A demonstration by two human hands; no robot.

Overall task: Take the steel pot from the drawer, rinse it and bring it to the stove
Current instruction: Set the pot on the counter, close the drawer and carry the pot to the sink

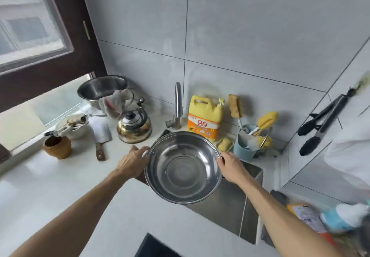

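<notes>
Two hands hold the pot by its rim above the sink, its open side tipped toward the camera. The left hand grips the left edge with fingers curled around the rim, and the right hand clasps the right edge the same way. A few water drops cling to the pot's inner wall. Just beyond it stands the tap, with a yellow soap jug to its right and a kettle to its left on the counter. A cleaver lies left of the kettle, and a second steel bowl sits far left near the window. Black tongs hang on the right wall. A dark stove corner shows at the near edge.
</notes>
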